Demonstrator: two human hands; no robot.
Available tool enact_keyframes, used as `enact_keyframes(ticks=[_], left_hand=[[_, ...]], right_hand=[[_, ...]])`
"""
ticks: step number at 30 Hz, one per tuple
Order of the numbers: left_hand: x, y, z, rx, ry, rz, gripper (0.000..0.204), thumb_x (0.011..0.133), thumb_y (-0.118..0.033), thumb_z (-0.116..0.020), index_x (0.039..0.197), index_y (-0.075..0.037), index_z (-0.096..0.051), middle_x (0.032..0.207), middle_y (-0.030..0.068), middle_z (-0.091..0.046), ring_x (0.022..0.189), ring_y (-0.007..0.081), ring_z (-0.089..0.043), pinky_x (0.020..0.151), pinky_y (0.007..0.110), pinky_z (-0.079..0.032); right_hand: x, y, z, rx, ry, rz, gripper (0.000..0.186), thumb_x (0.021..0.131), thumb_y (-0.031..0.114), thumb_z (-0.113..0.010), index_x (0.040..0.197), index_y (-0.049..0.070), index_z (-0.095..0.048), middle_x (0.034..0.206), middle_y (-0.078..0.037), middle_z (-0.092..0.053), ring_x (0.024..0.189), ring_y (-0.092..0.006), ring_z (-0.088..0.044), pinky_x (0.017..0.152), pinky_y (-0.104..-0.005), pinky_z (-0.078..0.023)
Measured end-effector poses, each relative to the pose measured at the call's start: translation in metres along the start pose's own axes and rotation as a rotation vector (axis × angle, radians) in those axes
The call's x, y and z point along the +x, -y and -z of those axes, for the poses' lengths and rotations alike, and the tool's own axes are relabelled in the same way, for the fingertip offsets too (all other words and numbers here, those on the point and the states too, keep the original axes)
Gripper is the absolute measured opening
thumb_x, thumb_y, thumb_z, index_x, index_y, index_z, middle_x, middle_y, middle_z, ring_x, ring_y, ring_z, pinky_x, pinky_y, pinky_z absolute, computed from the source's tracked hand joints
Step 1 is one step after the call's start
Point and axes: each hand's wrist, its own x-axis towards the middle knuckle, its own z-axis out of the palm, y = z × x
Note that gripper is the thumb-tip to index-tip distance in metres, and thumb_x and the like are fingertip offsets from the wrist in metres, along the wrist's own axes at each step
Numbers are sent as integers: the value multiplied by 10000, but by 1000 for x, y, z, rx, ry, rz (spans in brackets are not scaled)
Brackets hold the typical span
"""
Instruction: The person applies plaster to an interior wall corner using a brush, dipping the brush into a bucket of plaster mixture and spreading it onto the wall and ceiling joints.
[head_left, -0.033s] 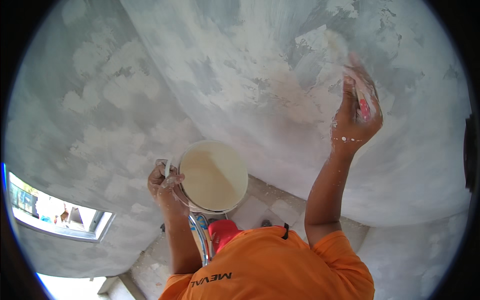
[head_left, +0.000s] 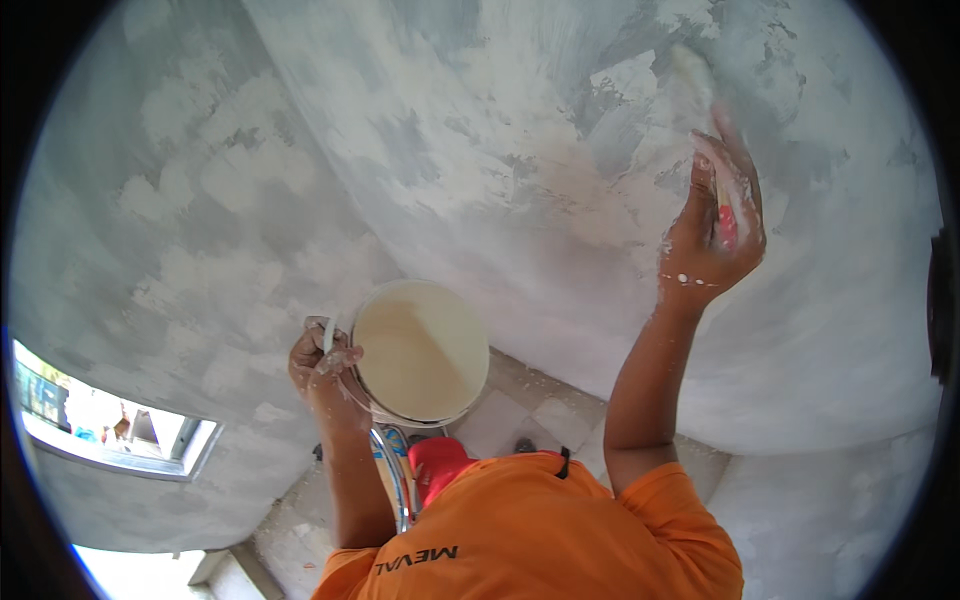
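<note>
My left hand [head_left: 325, 362] is closed round the white handle of a round bucket [head_left: 421, 350] and carries it at waist height. Pale cream paint fills much of the bucket, with a shadow across part of it. Up at the right, my right hand [head_left: 718, 215] grips a paintbrush [head_left: 726, 222] by its handle, whose end is pinkish red. The pale, paint-covered brush head is blurred and lies against the patchy grey and white wall [head_left: 560, 130]. White paint spots my right wrist and fingers, and smears my left fingers too.
A second patchy wall [head_left: 210, 250] meets the first in a corner line at the left. Low in it is a window [head_left: 120, 430] with bright light outside. The tiled floor [head_left: 545, 400] shows below the bucket. A dark object [head_left: 938, 305] stands at the far right edge.
The brush head has swung slightly up and to the right across the wall. In the picture, the bucket and my left hand have shifted a little to the left.
</note>
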Motion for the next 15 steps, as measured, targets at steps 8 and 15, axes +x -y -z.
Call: enact_keyframes(ticks=[8, 15], left_hand=[[4, -1, -5, 3, -4, 60, 188, 669, 87, -505, 743, -74, -443, 776, 7, -437, 693, 85, -419, 654, 190, -405], [4, -9, -10, 25, -35, 28, 241, 612, 91, -512, 709, -92, -388, 813, 0, -383, 706, 107, -385, 660, 195, -408]], right_hand=[[-131, -21, -41, 18, 336, -89, 307, 844, -98, -576, 1086, 40, -706, 1187, -187, -681, 1126, -353, -656, 935, -417, -545], [-65, -14, -21, 92, 482, -346, 193, 881, -28, -634, 1041, 33, -723, 1154, -154, -708, 1074, -308, -687, 891, -390, -554]])
